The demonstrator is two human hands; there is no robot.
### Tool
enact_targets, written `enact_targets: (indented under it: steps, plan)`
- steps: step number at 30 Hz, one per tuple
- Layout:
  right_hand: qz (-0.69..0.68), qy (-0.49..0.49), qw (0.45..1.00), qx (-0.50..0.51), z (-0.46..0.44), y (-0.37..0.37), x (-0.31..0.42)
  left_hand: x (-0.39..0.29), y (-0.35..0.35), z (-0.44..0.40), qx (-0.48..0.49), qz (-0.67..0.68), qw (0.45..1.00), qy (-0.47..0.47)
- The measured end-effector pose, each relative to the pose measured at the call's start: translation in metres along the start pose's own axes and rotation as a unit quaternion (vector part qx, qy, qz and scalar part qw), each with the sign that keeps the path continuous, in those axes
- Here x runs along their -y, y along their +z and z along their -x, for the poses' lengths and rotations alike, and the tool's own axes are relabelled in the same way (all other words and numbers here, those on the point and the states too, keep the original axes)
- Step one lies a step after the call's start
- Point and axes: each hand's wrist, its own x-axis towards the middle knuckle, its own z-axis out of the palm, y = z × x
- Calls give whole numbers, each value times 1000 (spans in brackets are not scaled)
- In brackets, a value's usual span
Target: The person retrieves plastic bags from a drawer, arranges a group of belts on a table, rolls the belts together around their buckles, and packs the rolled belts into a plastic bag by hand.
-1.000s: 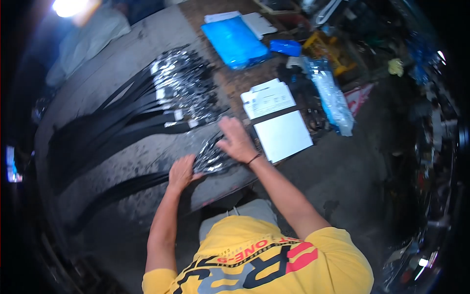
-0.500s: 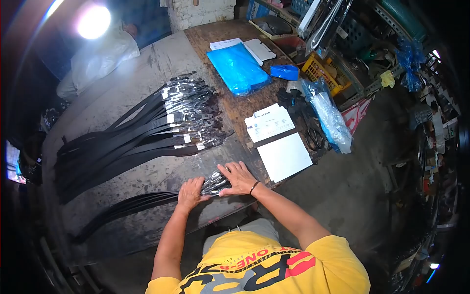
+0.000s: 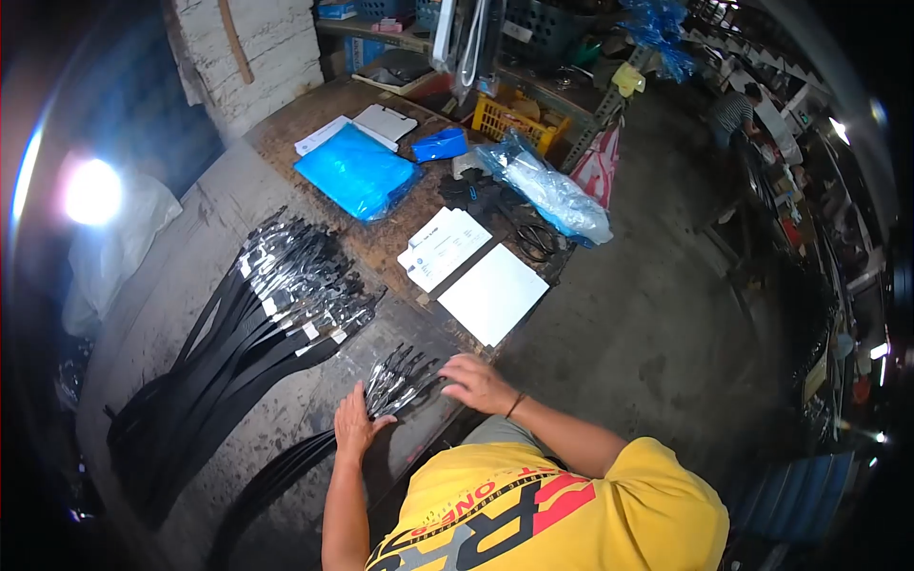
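The left hand (image 3: 353,425) lies across the small strap bundle (image 3: 393,383), its thumb spread well away from the fingers and reaching along the bundle's near side. Whether its fingers press down or clasp the straps, I cannot tell. The right hand (image 3: 479,383) is at the other end of the bundle, its fingers loosely bent and its thumb held apart below them. The fingertips are at or just beside the dark strap tips; whether they pinch one, I cannot tell.

The small strap bundle lies on the table (image 3: 214,205), on the wearer's side of the large strap pile (image 3: 214,366). Its dark tips fan out slightly, with shiny clear wrapping around them, and its black bands run out on the other side of the left hand, curving toward the wearer. The large strap pile has the same shiny wrapping and small white labels near its tips.

To the right of the large strap pile are printed papers (image 3: 447,249) and a blank white sheet (image 3: 495,295), a dark strip between them. Beyond its wrapped end lies a blue packet (image 3: 352,173).

The left hand hides part of the small bundle, whose far band ends fade into shadow. Glare blurs the shiny wrapping, so single tips are hard to count.
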Motion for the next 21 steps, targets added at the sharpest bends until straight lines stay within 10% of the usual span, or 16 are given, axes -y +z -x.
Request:
enact_targets:
  steps: [9, 21]
  plan:
    - [120, 265, 895, -338, 25, -155, -121, -5, -10, 0, 67, -2, 997, -49]
    - [95, 71, 975, -186, -89, -166, -195, -37, -14, 6, 95, -101, 970, -201]
